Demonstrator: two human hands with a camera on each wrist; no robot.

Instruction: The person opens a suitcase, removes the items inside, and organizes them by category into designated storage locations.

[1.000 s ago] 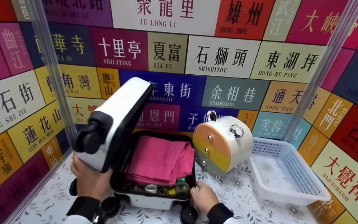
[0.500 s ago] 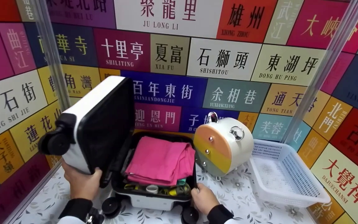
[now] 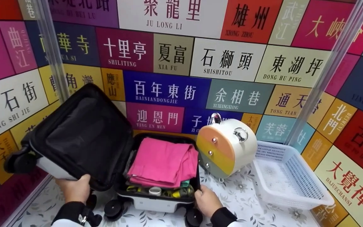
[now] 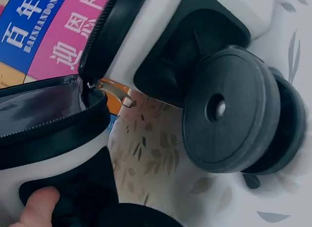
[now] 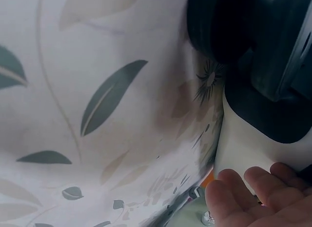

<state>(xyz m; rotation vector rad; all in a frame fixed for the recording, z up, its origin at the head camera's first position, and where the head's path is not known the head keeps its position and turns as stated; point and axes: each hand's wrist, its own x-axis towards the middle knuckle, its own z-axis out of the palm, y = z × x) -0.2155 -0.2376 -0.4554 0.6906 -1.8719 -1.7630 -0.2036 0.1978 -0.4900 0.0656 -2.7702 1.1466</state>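
A small white suitcase (image 3: 154, 204) lies unzipped on the floral surface. Its black-lined lid (image 3: 80, 135) leans back to the left. My left hand (image 3: 76, 189) grips the lid's lower edge, thumb on the inner side. In the left wrist view a thumb (image 4: 41, 205) presses the black corner guard, with a suitcase wheel (image 4: 224, 110) nearby. My right hand (image 3: 207, 200) holds the right rim of the base; in the right wrist view its bent fingers (image 5: 229, 193) lie along the white side. Folded pink cloth (image 3: 162, 162) fills much of the base, above camouflage-patterned items and a white cylindrical item (image 3: 155, 190).
Right of the suitcase stands a cream round case (image 3: 244, 151) with a striped front and metal studs. Beyond it sits a white perforated plastic basket (image 3: 295, 201). Walls with colourful sign panels and clear corner posts (image 3: 326, 69) close in the back and sides.
My left hand has swung the lid leftward and down, from partly over the base to leaning far back, showing its black lining. The right hand has stayed at the rim.
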